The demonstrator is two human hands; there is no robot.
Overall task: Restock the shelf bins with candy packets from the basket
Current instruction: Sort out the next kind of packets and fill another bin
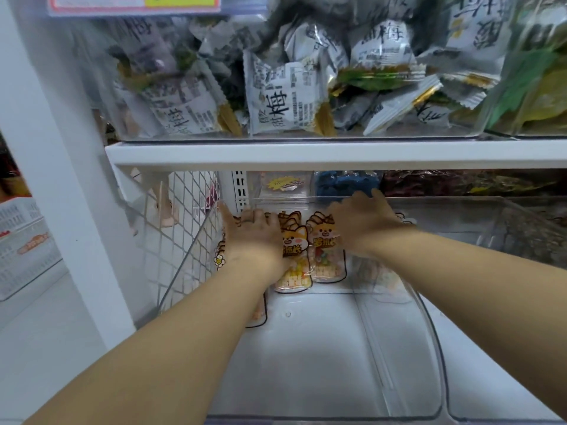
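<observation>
The bin (306, 363) is bare in its near half, so most restocking looks undone. At its far end stand a few packets (325, 250). The right hand (365, 222) lies flat on them. The left hand (254, 234) bends over others, grip unclear.

White shelf board (306, 154) carries clear upper bin (469, 131); clear lower bin (306, 363) on shelf beneath.

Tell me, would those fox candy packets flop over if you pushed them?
Probably. The packets stand on narrow ends, so they'd likely tip. They look thin and see-through, so probably bendy and light. The bin floor looks smooth, so they may slide.
</observation>
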